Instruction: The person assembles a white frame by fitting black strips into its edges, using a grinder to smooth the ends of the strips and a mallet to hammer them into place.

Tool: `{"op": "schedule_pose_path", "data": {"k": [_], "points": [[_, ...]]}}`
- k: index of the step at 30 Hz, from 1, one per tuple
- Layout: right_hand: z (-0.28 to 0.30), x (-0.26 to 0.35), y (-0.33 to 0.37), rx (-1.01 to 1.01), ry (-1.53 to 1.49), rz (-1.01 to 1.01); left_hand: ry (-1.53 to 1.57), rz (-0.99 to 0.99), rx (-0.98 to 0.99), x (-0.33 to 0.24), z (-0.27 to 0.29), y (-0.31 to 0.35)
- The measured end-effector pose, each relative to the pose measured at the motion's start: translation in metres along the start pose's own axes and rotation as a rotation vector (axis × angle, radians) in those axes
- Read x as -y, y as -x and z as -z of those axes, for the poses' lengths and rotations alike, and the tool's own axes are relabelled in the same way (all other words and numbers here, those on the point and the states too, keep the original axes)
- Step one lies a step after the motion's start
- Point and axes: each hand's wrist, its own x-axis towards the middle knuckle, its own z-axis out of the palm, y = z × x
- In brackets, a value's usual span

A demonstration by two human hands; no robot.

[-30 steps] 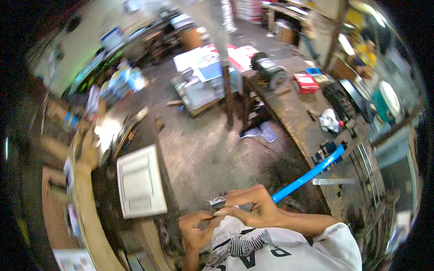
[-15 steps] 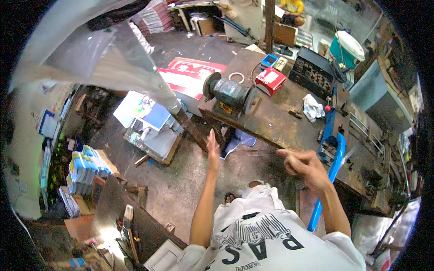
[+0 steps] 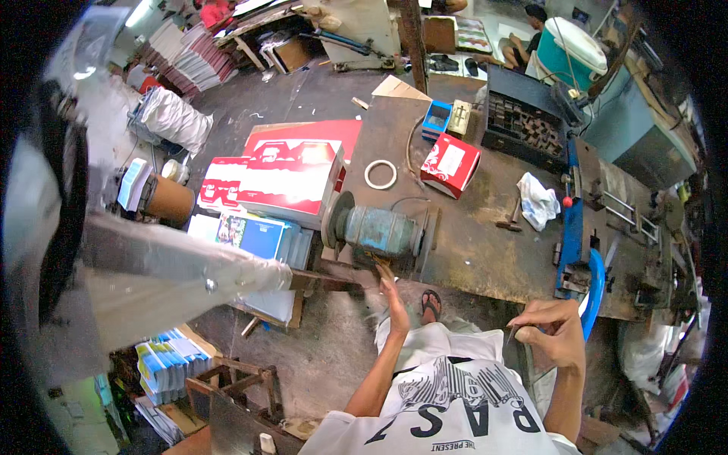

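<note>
My left hand (image 3: 395, 305) reaches out with its fingers stretched, its tips at the front underside of a blue-green bench grinder (image 3: 381, 231). I cannot tell whether they touch it. The grinder stands at the near left corner of a brown workbench (image 3: 485, 254), a wheel at each end. My right hand (image 3: 557, 332) is closed in a pinch in front of the bench. Something small and thin seems to stick out from its fingertips, too fine to name. Close by the right hand, a bent blue tube (image 3: 594, 292) curves down from a blue bench tool (image 3: 574, 227).
On the bench are a hammer (image 3: 514, 218), a white rag (image 3: 538, 201), a tape roll (image 3: 381, 174), a red box (image 3: 450, 165) and a black case of metal blocks (image 3: 527, 117). Left of it stand red-and-white printed sheets (image 3: 280, 178) and a plastic-wrapped beam (image 3: 174, 265). People sit farther back.
My view has swung and come nearer the bench. My left hand now reaches the grinder. The right hand has gone from a pointing finger to a pinch, lower and farther right.
</note>
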Motion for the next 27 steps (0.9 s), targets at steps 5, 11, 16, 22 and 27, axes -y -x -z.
{"op": "schedule_pose_path", "data": {"k": [5, 11, 16, 22, 27], "points": [[-0.021, -0.005, -0.031, -0.087, 0.177, -0.081, 0.028, 0.226, 0.211, 0.061, 0.038, -0.009], [-0.053, -0.009, -0.05, -0.382, -0.025, -0.213, -0.408, 0.087, 0.265, -0.033, 0.06, -0.036], [-0.078, -0.014, -0.051, -0.524, -0.127, -0.179, -0.445, 0.506, 1.035, -0.033, 0.085, -0.071], [-0.11, -0.021, -0.051, -0.582, 0.005, -0.094, -0.506, 0.411, 1.647, -0.036, 0.051, -0.06], [-0.128, -0.023, -0.055, -0.716, 0.325, 0.089, -0.628, 0.224, 1.891, -0.043, 0.042, -0.07]]}}
